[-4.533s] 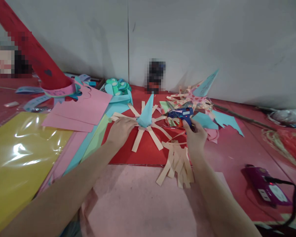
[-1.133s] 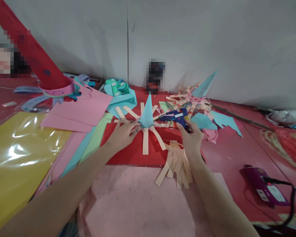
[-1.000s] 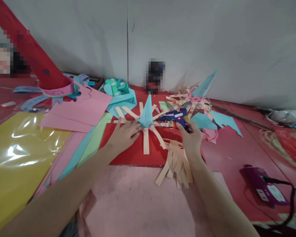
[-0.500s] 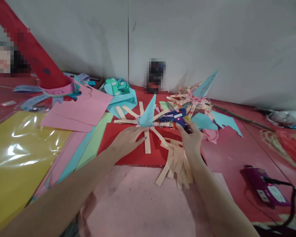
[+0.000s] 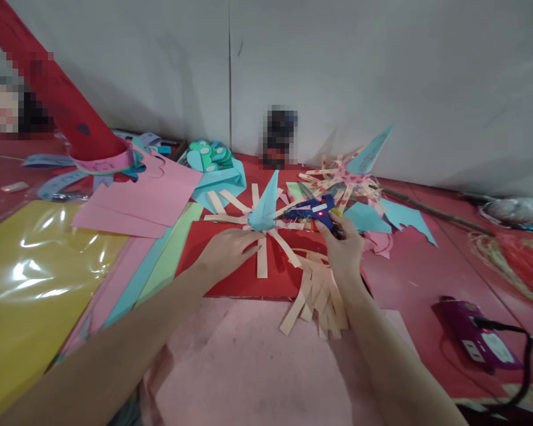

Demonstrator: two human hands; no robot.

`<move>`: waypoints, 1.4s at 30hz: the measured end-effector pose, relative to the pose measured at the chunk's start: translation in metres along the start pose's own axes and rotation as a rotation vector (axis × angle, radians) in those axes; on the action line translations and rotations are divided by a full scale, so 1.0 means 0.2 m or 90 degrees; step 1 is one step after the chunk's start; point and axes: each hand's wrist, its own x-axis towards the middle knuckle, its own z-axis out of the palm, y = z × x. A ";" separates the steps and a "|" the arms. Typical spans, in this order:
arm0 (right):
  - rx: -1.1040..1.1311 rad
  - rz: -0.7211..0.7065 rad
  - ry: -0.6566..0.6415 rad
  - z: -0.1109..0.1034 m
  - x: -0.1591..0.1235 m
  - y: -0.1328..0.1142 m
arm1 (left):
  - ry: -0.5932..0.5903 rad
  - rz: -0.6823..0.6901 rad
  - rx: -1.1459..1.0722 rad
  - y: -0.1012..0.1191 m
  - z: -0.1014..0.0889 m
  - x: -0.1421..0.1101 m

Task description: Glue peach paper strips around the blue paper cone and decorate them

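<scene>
Light-blue paper cone [image 5: 265, 204] in the head view: it stands point up with a slight lean to the right, cream paper strips [image 5: 262, 260] fanning out around its base over a red sheet [image 5: 275, 287]. The left hand [image 5: 231, 251] lies in front and to the left of it, fingers close together, their tips at the near edge of the base (I cannot tell whether they pinch a strip or only press there). On the cone's other side, the right hand [image 5: 344, 239] is curled around the handle of a blue glue gun [image 5: 313, 208], whose nozzle points left, just beside the base. Loose strips [image 5: 322, 296] lie in a heap nearer the wearer.

A white label [image 5: 320, 207] sits on the gun near a lit red dot, its print too small to read. Lettering on the purple socket box [image 5: 473, 331] at right is likewise illegible, as are the marks on the rear cone [image 5: 371, 155].
</scene>
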 end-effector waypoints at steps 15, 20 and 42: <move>-0.070 -0.116 -0.017 0.01 -0.02 -0.03 | 0.039 -0.026 -0.051 -0.03 0.06 0.04; -0.076 -0.123 -0.015 0.01 -0.02 -0.03 | 0.039 -0.022 -0.071 -0.03 0.05 0.04; -0.074 -0.095 -0.024 0.02 -0.02 -0.03 | 0.024 -0.029 -0.145 -0.03 0.06 0.05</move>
